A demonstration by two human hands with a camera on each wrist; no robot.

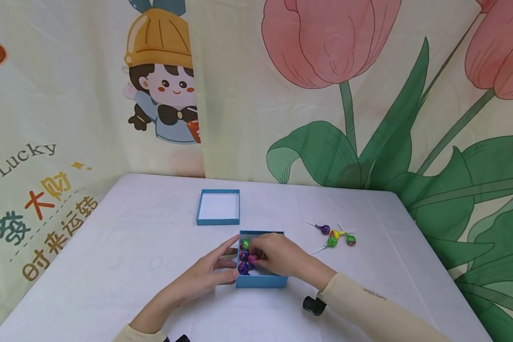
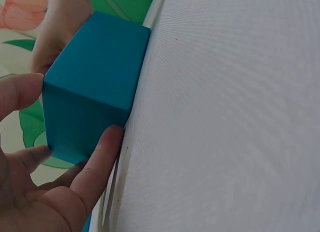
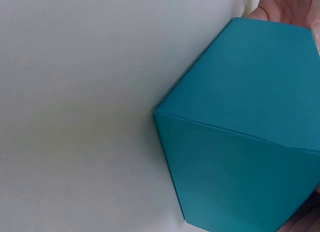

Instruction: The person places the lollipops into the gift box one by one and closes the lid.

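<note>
Head view: left hand [image 1: 203,273], fingers spread, against left side of open blue box [image 1: 261,282], on white table [image 1: 154,242]; right hand [image 1: 280,254], bent down into box, thumb and finger pinching pink lollipop [image 1: 252,259] beside purple and green lollipops [image 1: 243,268]. Left wrist view: left fingertips apart, touching plain box. Right wrist view: box walls smooth; pinch hidden

The right sleeve [image 1: 380,311], in the lower right of the frame, was a plain pale beige, with a strip of small dark lettering [image 1: 374,294], too tiny to read, near its cuff. Beside that cuff showed a stubby, rounded black wrist camera [image 1: 314,305]. At the bottom edge, left of centre, a sliver of matching beige left sleeve [image 1: 138,335] appeared, with part of another black device [image 1: 182,338]. Both hands were bare.
</note>
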